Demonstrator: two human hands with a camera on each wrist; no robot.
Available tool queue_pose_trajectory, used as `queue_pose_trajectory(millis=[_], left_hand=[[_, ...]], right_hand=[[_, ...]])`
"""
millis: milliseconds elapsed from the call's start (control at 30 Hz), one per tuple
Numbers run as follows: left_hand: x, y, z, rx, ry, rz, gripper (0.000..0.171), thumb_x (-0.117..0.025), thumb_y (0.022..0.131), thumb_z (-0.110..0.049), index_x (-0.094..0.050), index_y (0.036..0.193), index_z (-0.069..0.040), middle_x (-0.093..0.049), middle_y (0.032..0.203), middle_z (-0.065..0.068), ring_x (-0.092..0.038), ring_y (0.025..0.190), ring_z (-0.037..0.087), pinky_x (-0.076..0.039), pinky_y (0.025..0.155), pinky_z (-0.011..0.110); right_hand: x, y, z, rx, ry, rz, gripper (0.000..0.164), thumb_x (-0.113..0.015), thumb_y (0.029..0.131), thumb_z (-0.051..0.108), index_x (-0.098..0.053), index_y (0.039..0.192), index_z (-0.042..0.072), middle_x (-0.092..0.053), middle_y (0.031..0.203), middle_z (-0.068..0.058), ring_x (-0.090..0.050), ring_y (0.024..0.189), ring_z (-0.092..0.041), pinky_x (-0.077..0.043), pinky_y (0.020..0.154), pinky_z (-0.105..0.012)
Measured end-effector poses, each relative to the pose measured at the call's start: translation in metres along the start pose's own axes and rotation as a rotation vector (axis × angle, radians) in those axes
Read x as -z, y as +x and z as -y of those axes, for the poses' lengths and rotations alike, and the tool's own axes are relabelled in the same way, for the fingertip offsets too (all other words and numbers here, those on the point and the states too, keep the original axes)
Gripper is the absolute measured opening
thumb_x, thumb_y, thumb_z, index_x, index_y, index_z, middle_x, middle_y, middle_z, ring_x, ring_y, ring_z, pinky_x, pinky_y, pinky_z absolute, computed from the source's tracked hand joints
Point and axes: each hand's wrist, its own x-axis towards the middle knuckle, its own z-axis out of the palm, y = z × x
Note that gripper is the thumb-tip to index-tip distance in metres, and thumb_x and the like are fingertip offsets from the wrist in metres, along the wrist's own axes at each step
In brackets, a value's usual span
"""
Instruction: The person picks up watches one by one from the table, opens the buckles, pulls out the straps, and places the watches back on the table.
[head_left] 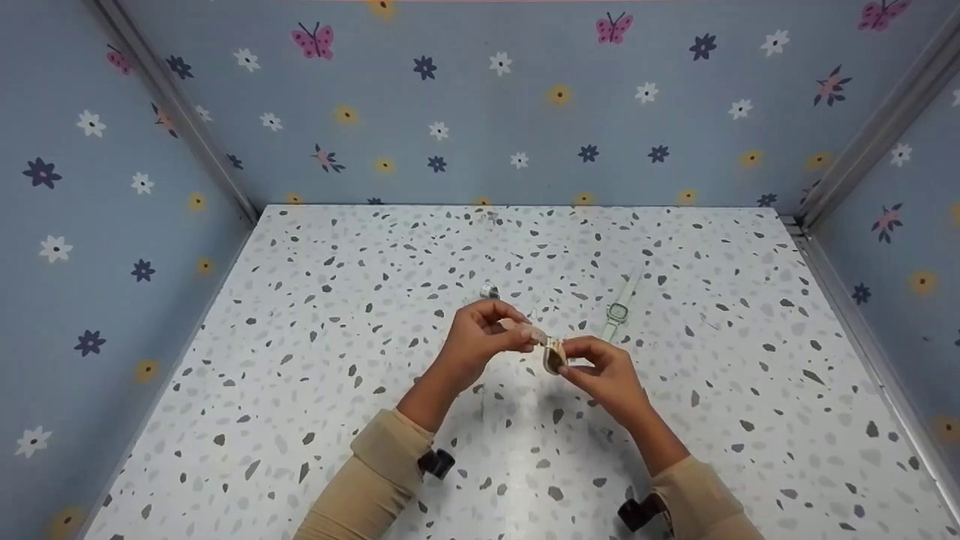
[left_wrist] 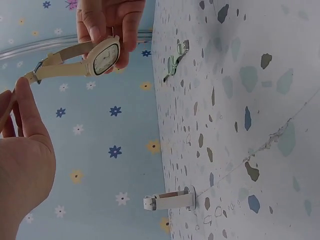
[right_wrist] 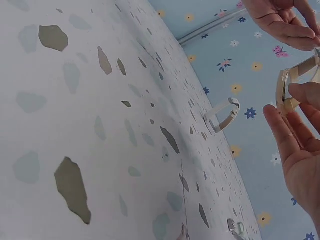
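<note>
A cream-strapped wristwatch (left_wrist: 106,57) with an oblong case is held up above the table between both hands. My right hand (head_left: 607,379) grips it by the case, thumb and fingers at its edges. My left hand (head_left: 484,337) pinches the end of the strap (left_wrist: 62,70) near the metal buckle. Both strap parts meet at that buckle, forming a loop. In the right wrist view the cream watch (right_wrist: 284,90) is seen edge-on, partly covered by the right thumb.
A pale green watch (head_left: 618,312) lies stretched out beyond my right hand. A white-strapped watch (left_wrist: 172,201), its strap looped, stands on the speckled table (head_left: 300,360) just beyond my left hand. Flower-patterned panels (head_left: 480,97) enclose the back and sides.
</note>
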Motion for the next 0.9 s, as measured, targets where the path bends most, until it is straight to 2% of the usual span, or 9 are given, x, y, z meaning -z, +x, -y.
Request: queue_pose_trajectory(millis=[233,367,500,600,667,833,900], left_hand=[[0.003,-0.003,0.0,-0.008,0.12,-0.015,0.017,-0.074,0.082,0.002,-0.065,0.097,0.003,-0.063,0.089,0.011,-0.064,0.081,0.023,-0.059,0.073,0.04],[0.005,-0.004,0.002,-0.004,0.248,-0.014,0.025,-0.078,0.079,0.001,-0.065,0.1,0.001,-0.065,0.095,0.01,-0.064,0.09,0.026,-0.059,0.075,0.038],[0.007,-0.005,0.008,0.015,0.361,-0.008,0.029,-0.078,0.079,0.002,-0.065,0.105,0.003,-0.065,0.104,0.014,-0.065,0.097,0.033,-0.058,0.079,0.036],[0.009,-0.006,0.014,0.029,0.411,0.007,0.032,-0.078,0.079,0.002,-0.065,0.108,0.005,-0.065,0.107,0.014,-0.065,0.098,0.033,-0.058,0.08,0.035],[0.007,-0.009,0.013,0.042,0.445,0.012,0.033,-0.078,0.079,0.001,-0.065,0.109,0.006,-0.065,0.107,0.013,-0.065,0.099,0.033,-0.058,0.08,0.034],[0.005,-0.011,0.02,0.051,0.52,0.03,0.032,-0.078,0.08,-0.001,-0.066,0.109,0.003,-0.066,0.11,0.016,-0.064,0.102,0.032,-0.057,0.08,0.033],[0.006,-0.011,0.028,0.044,0.533,0.038,0.031,-0.079,0.081,-0.005,-0.068,0.109,-0.002,-0.066,0.112,0.015,-0.065,0.102,0.03,-0.057,0.081,0.033]], right_hand=[[0.001,0.0,0.001,-0.039,-0.023,-0.022,0.021,-0.075,0.083,-0.001,-0.067,0.102,-0.006,-0.066,0.103,-0.021,-0.066,0.097,-0.03,-0.057,0.083,-0.039],[0.001,0.0,0.003,-0.043,-0.047,-0.037,0.02,-0.074,0.083,-0.003,-0.068,0.102,-0.005,-0.066,0.102,-0.02,-0.066,0.098,-0.028,-0.057,0.082,-0.038],[0.0,0.0,0.004,-0.044,-0.068,-0.045,0.02,-0.074,0.083,-0.004,-0.068,0.103,-0.005,-0.068,0.102,-0.018,-0.067,0.097,-0.026,-0.058,0.081,-0.036],[0.0,0.0,0.005,-0.05,-0.074,-0.044,0.02,-0.074,0.084,-0.003,-0.068,0.103,-0.005,-0.068,0.102,-0.019,-0.068,0.096,-0.026,-0.058,0.081,-0.035],[0.0,0.0,0.005,-0.051,-0.065,-0.04,0.021,-0.074,0.084,-0.003,-0.068,0.103,-0.006,-0.068,0.102,-0.021,-0.068,0.096,-0.027,-0.058,0.081,-0.036],[-0.001,-0.001,0.007,-0.053,-0.057,-0.032,0.02,-0.074,0.084,-0.004,-0.067,0.103,-0.006,-0.068,0.103,-0.021,-0.067,0.097,-0.028,-0.057,0.083,-0.036],[-0.002,-0.001,0.008,-0.058,-0.061,-0.033,0.02,-0.074,0.084,-0.003,-0.068,0.103,-0.005,-0.069,0.103,-0.019,-0.067,0.098,-0.027,-0.057,0.083,-0.036]])
